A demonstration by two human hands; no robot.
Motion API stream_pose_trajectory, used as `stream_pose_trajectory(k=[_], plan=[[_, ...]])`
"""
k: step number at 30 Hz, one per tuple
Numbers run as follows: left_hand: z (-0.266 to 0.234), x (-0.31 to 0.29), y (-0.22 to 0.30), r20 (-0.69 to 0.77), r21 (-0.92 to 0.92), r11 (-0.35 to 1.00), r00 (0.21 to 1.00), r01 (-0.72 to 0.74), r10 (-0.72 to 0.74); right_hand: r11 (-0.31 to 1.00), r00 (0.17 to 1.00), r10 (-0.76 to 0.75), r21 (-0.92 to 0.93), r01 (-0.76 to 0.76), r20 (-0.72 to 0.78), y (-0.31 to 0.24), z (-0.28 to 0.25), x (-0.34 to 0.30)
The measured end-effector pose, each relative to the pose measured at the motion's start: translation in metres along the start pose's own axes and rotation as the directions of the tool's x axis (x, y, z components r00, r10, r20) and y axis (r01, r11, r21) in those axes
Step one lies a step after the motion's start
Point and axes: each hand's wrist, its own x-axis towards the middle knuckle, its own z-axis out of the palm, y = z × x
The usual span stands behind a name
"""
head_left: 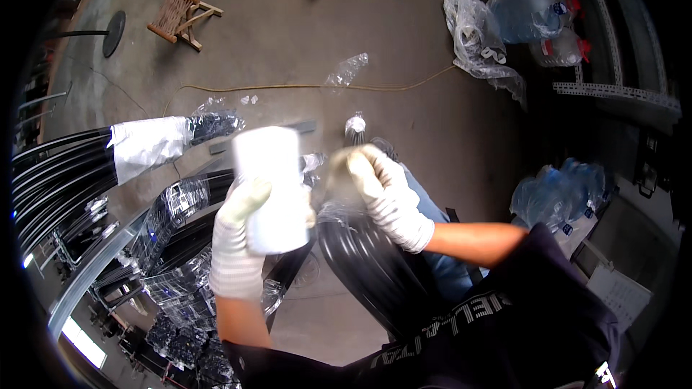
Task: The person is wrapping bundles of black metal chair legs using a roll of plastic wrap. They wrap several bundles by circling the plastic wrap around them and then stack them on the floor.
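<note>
Head view, looking down. The left hand (244, 209), in a pale knitted glove, grasps a thick white roll (276, 187), its thumb along the near face and its fingertips showing at the far side. The roll stands on end, tilted slightly, in front of the person and above the floor (425, 119); gripping it around the middle probably keeps it balanced in one hand. The right hand (386, 191), gloved alike, is raised just beside the roll with its fingers curled inward; motion blurs the fingertips, so whether they pinch anything cannot be told. Its nearness perhaps lets both hands work on the roll together.

Below the hands, a bundle of black tubes (364, 263) curves toward the person, its upper end near the right hand, presumably so placed to lie within easy reach. At left, more black tubes (54, 166) lie side by side, with a white sheet (149, 145) around their end, likely to keep them gathered. A wooden stool (175, 17) stands well apart, farther off on the floor.
</note>
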Motion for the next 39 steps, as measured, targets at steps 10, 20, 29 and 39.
stream_pose_trajectory(k=[10,20,29,39], plan=[[0.059,0.082,-0.025,0.370,0.811,0.484,0.929,-0.329,0.010,0.845,0.962,0.272,0.473,-0.251,0.025,-0.106,-0.040,-0.006],[0.035,0.109,-0.076,0.507,0.661,0.751,0.739,-0.001,-0.444,0.799,0.906,0.422,0.484,-0.356,-0.030,-0.029,-0.159,-0.057],[-0.001,0.017,-0.149,-0.325,0.584,0.718,0.701,-0.380,0.635,0.387,0.553,0.726,0.421,-0.820,0.409,0.174,-0.084,-0.110],[-0.022,-0.104,-0.170,-0.552,0.022,0.988,0.822,-0.155,0.141,0.846,0.792,0.531,-0.137,-0.516,0.300,0.132,-0.087,-0.102]])
